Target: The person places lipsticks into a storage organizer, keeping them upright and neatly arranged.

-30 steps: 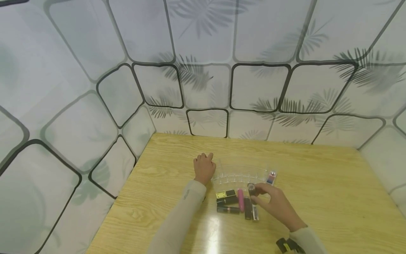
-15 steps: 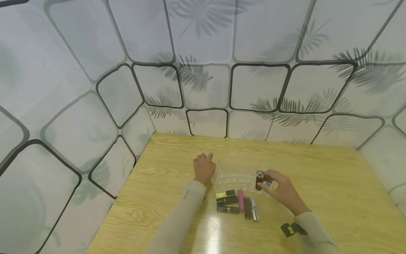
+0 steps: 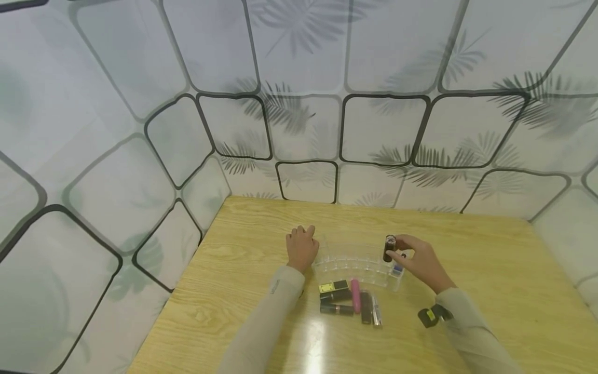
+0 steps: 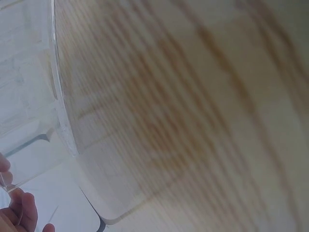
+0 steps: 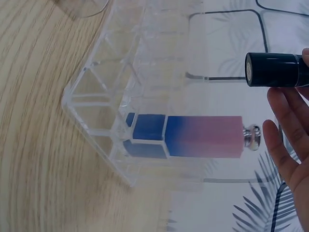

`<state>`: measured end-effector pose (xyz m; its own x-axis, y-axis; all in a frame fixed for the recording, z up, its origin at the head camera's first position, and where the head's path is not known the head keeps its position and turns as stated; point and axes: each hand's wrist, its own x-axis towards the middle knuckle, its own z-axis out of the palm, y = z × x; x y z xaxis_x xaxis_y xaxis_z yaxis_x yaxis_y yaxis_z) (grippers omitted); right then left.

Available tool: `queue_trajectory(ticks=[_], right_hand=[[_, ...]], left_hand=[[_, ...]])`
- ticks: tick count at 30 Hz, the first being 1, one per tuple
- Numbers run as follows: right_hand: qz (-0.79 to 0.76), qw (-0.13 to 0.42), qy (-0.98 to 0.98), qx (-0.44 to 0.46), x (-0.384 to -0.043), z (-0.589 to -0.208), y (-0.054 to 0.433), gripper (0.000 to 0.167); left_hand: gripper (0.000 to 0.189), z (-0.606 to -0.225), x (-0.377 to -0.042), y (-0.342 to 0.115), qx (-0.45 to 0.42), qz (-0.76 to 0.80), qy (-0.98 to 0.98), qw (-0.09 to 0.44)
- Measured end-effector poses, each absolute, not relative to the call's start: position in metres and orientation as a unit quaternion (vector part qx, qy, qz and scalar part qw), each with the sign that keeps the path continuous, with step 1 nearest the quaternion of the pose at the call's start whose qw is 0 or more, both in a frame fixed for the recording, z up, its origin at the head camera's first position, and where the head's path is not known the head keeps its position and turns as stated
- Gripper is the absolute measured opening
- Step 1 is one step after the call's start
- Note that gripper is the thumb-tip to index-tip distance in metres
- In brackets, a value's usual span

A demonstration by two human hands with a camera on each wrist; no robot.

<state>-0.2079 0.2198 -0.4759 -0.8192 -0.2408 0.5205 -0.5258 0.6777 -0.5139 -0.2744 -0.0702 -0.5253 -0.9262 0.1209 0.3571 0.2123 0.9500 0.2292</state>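
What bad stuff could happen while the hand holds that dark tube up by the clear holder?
The dark tube might slip, since only the right hand holds it up. It could also knock the blue-and-pink tube, which stands nearby in the clear holder. And the pink tube lying on the table might roll if bumped.

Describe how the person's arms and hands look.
The left hand and right hand are bare. Both sleeves are long and pale beige; the left bears dark lettering, unreadable here. A black device with a yellow patch sits at the right cuff.
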Motion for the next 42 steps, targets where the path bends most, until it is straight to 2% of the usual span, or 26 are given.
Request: queue_trajectory(ticks=[11,20,32,42], right_hand=[[0.334,0.13,-0.915,0.188,-0.217,-0.485,0.225,0.027],[0.334,0.1,-0.919,0.185,-0.22,-0.493,0.228,0.028],[0.323,0.091,-0.925,0.181,-0.22,-0.5,0.227,0.028],[0.322,0.107,-0.921,0.193,-0.222,-0.506,0.228,0.026]], left_hand=[[0.016,-0.527,-0.275,-0.07,-0.089,-0.13,-0.971,0.179],[0.02,-0.527,-0.274,-0.069,-0.085,-0.126,-0.972,0.181],[0.02,-0.528,-0.275,-0.07,-0.086,-0.122,-0.973,0.178],[0.019,-0.527,-0.276,-0.07,-0.088,-0.123,-0.972,0.179]])
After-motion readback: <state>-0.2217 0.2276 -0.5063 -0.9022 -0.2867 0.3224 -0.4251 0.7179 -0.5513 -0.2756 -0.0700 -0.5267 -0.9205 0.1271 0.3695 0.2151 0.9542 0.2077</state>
